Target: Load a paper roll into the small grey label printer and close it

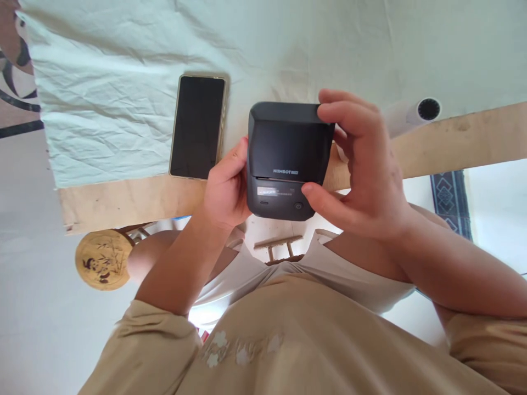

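Left hand (225, 189) near the phone (196, 127)

I hold a black, boxy device (290, 158) between my left grip (226, 191) and my right grip (368, 167), over the near edge of the table (135, 203). Its rounded face is turned up to me, the pale NIIMBOT lettering (285, 172) upright. The lid (288, 137) looks closed; below it run a narrow slot (284, 179), a bright unreadable strip (267, 191) and a round power button (298, 206).
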Motion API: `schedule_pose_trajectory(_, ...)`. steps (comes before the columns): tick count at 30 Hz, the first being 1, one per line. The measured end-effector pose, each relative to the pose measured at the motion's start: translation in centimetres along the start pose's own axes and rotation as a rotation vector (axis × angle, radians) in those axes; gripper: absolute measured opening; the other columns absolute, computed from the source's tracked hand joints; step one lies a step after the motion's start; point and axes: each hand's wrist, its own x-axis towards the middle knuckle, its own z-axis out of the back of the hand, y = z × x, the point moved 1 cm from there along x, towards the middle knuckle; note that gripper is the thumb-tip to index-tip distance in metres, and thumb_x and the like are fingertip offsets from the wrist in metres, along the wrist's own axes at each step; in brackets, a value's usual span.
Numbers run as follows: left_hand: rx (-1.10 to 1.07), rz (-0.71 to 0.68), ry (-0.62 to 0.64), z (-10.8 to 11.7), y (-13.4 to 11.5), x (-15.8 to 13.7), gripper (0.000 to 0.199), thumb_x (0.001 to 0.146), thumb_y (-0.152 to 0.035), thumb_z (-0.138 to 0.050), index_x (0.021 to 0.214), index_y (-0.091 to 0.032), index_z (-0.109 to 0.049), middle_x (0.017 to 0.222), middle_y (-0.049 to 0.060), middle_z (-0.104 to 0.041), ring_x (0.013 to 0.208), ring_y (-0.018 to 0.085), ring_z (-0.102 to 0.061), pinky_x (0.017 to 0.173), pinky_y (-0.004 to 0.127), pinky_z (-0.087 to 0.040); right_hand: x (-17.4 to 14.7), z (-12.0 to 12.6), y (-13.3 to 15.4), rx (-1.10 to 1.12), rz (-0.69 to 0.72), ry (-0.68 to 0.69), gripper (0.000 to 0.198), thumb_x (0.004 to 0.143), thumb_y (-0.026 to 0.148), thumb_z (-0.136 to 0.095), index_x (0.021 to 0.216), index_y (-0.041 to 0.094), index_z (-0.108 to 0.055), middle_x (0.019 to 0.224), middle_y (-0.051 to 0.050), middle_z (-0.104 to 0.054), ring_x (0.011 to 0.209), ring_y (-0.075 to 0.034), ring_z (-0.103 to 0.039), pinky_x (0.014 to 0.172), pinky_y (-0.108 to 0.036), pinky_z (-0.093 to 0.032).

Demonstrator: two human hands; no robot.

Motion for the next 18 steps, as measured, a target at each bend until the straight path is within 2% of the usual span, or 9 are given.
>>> schedule_pose_trajectory(2, -0.174, 0.077, 0.08, -0.2, -0.4, 0.0, 0.057, 0.089, -0.048, -0.014, 0.115, -0.016, -0.053, 0.107, 0.004, -0.064, 0.12, 0.014, -0.057, 0.1, 0.032, -0.056, 0.1, 0.2, -0.1, 0.036, -0.003, -0.008, 0.057, 0.08, 0.041, -0.049, 0.128, 0.019, -0.026, 0.137, -0.002, -0.028, 0.135, -0.002, -0.033, 0.113, -0.015, -0.045)
schedule_pose_trajectory(5, -0.403, 0.146, 0.179, -0.2, -0.3, -0.1, 0.065, 0.088, -0.059, -0.013, 0.122, -0.02, -0.051, 0.13, 0.0, -0.053, 0.132, 0.014, -0.048, 0.107, 0.03, -0.053, 0.0, 0.6, -0.3, 0.016, -0.02, -0.118, 0.057, 0.077, 0.046, -0.053, 0.123, 0.016, -0.038, 0.125, -0.004, -0.037, 0.117, 0.0, -0.043, 0.091, -0.009, -0.048)
schedule_pose_trajectory(7, -0.438, 0.143, 0.174, -0.1, 0.2, -0.1, 0.061, 0.087, -0.062, -0.021, 0.121, -0.023, -0.052, 0.137, -0.003, -0.048, 0.131, 0.014, -0.049, 0.104, 0.027, -0.054, -0.1, 0.7, -0.2, 0.0, -0.047, -0.206, 0.049, 0.079, 0.045, -0.053, 0.116, 0.014, -0.044, 0.111, -0.003, -0.045, 0.092, 0.007, -0.046, 0.073, -0.003, -0.038)
schedule_pose_trajectory(9, -0.449, 0.143, 0.171, -0.1, 0.7, -0.2, 0.051, 0.085, -0.06, -0.035, 0.12, -0.026, -0.052, 0.135, -0.004, -0.049, 0.122, 0.013, -0.056, 0.095, 0.024, -0.057, -0.2, 0.7, -0.1, 0.023, -0.073, -0.271, 0.037, 0.083, 0.037, -0.051, 0.109, 0.012, -0.046, 0.106, 0.001, -0.048, 0.068, 0.015, -0.037, 0.062, -0.003, -0.024)
schedule_pose_trajectory(10, -0.462, 0.153, 0.186, -0.2, 0.9, -0.2, 0.049, 0.084, -0.057, -0.042, 0.12, -0.026, -0.052, 0.132, -0.003, -0.052, 0.116, 0.012, -0.06, 0.091, 0.023, -0.058, -0.1, 0.6, 0.0, 0.047, -0.081, -0.287, 0.032, 0.084, 0.034, -0.049, 0.107, 0.012, -0.047, 0.107, 0.002, -0.048, 0.063, 0.017, -0.036, 0.059, -0.003, -0.022)
schedule_pose_trajectory(12, -0.508, 0.174, 0.207, -0.5, 0.8, -0.3, 0.045, 0.082, -0.05, -0.05, 0.119, -0.024, -0.054, 0.122, 0.0, -0.059, 0.102, 0.012, -0.065, 0.082, 0.023, -0.059, 0.2, 0.6, 0.0, 0.093, -0.097, -0.316, 0.026, 0.087, 0.031, -0.045, 0.102, 0.01, -0.046, 0.102, 0.002, -0.049, 0.063, 0.015, -0.043, 0.056, -0.002, -0.026)
schedule_pose_trajectory(15, -0.577, 0.202, 0.192, -0.8, 0.3, -0.5, 0.04, 0.082, -0.046, -0.05, 0.112, -0.02, -0.057, 0.106, 0.001, -0.064, 0.087, 0.01, -0.066, 0.075, 0.023, -0.058, 1.0, 0.6, -0.2, 0.15, -0.112, -0.345, 0.032, 0.09, 0.037, -0.039, 0.095, 0.005, -0.041, 0.086, -0.001, -0.046, 0.086, 0.006, -0.057, 0.059, -0.003, -0.041)
schedule_pose_trajectory(17, -0.585, 0.212, 0.188, -0.9, -0.1, -0.6, 0.039, 0.082, -0.046, -0.05, 0.112, -0.02, -0.056, 0.103, 0.001, -0.065, 0.085, 0.01, -0.066, 0.074, 0.023, -0.058, 1.4, 0.7, -0.3, 0.203, -0.104, -0.345, 0.031, 0.09, 0.035, -0.038, 0.093, 0.004, -0.04, 0.089, -0.003, -0.044, 0.1, 0.002, -0.058, 0.058, -0.003, -0.042)
schedule_pose_trajectory(18, -0.589, 0.216, 0.189, -0.9, -0.1, -0.6, 0.042, 0.082, -0.046, -0.05, 0.114, -0.02, -0.055, 0.105, 0.002, -0.065, 0.086, 0.011, -0.066, 0.073, 0.024, -0.058, 1.5, 0.9, -0.4, 0.223, -0.104, -0.356, 0.032, 0.089, 0.035, -0.039, 0.093, 0.003, -0.042, 0.091, -0.003, -0.045, 0.101, 0.001, -0.058, 0.057, -0.003, -0.041)
